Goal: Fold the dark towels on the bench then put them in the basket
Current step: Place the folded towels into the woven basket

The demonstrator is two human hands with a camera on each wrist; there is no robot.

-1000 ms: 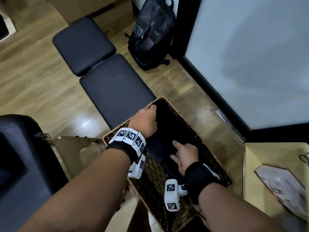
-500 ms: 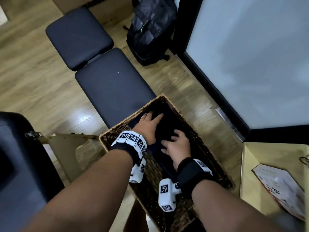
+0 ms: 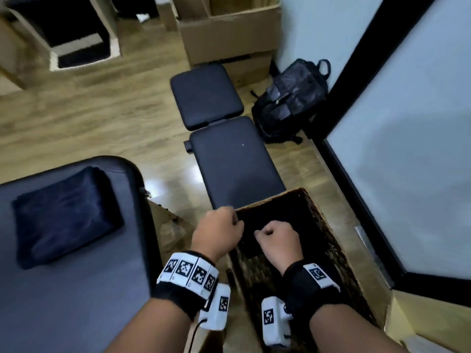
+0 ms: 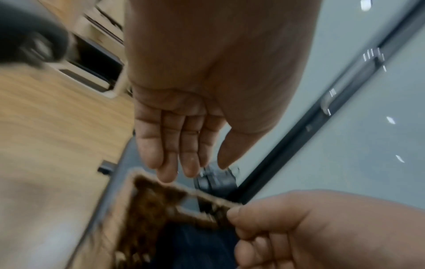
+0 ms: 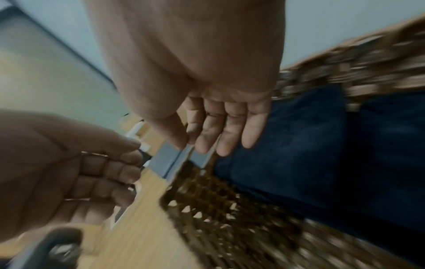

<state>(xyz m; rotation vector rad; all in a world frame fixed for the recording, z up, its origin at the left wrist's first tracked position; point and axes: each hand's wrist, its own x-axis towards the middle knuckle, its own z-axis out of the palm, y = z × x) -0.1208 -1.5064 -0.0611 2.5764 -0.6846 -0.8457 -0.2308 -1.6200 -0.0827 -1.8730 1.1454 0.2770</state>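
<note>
A folded dark blue towel [image 3: 63,215] lies on the grey padded bench [image 3: 76,314] at the left. The woven basket [image 3: 334,250] stands low at centre right, with another dark towel [image 5: 299,145] lying inside it, also seen in the left wrist view [image 4: 202,245]. My left hand [image 3: 219,233] hovers over the basket's near-left rim, its fingers [image 4: 181,145] hanging relaxed and holding nothing. My right hand [image 3: 277,240] hangs above the basket's middle, its fingers [image 5: 220,127] loosely curled, clear of the towel below.
A black padded bench [image 3: 234,161] with a separate seat pad [image 3: 206,95] stretches away beyond the basket. A black backpack [image 3: 293,103] leans by the wall. Cardboard boxes [image 3: 229,34] stand at the back. A frosted glass panel [image 3: 407,149] runs along the right.
Both hands have lifted off the towel in the basket and risen above the rim, fingers going from flat to loosely curled. The head view has swung left, bringing the grey bench and its towel into sight.
</note>
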